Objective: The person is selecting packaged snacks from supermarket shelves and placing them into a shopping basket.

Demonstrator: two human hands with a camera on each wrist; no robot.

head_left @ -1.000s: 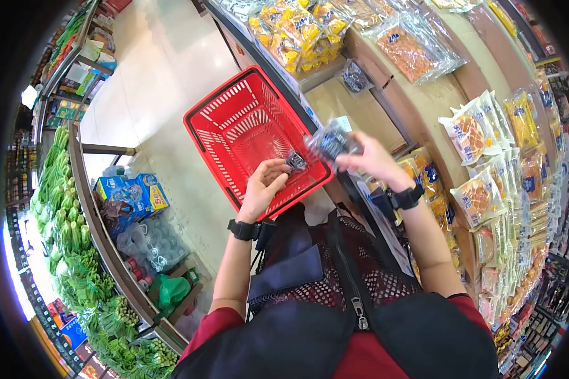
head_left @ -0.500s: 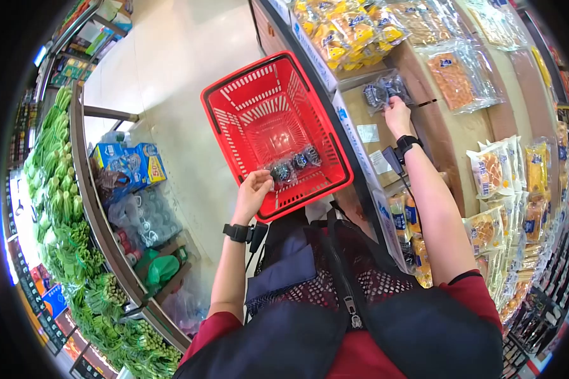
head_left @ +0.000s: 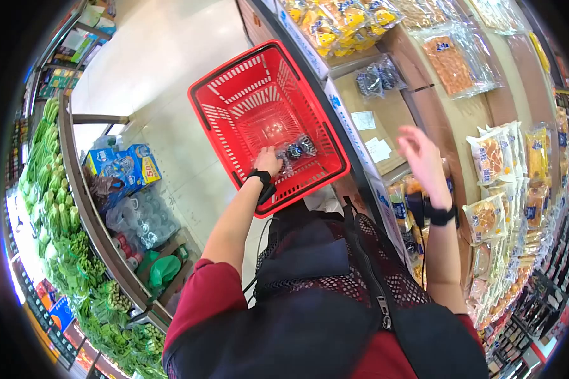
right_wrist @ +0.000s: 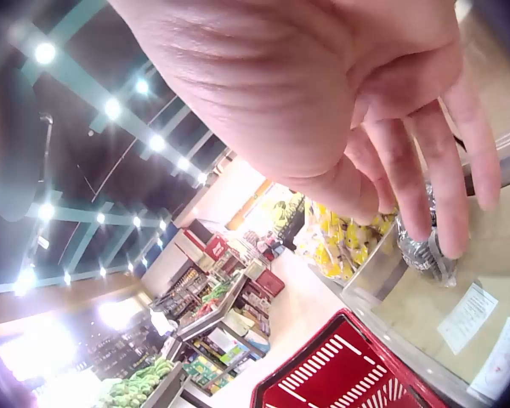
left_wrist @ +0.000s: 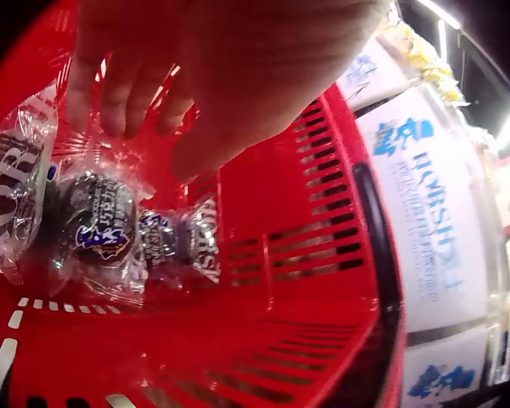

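A red shopping basket (head_left: 234,104) stands beside the shelf, with dark cakes or buns in clear wrappers (head_left: 299,148) lying inside it. My left hand (head_left: 269,162) reaches down into the basket, right beside these packets. In the left wrist view its fingers (left_wrist: 136,93) extend loosely above the dark wrapped packets (left_wrist: 102,223), curled round none of them. My right hand (head_left: 423,161) hovers over the shelf's front part, fingers spread and holding nothing. Beyond it, similar dark packets (head_left: 379,79) lie in a cardboard-lined shelf compartment (head_left: 392,114).
Yellow-wrapped packets (head_left: 341,25) fill the neighbouring compartment, and a large flat pack (head_left: 452,63) lies farther right. White bread bags (head_left: 493,158) line the right shelf. Leafy greens (head_left: 57,208) lie on a stand at left, above a blue box (head_left: 123,167).
My right hand first let a dark packet go into the basket, touched the packets on the shelf, then drew back with nothing in it. My left hand moved deeper into the basket.
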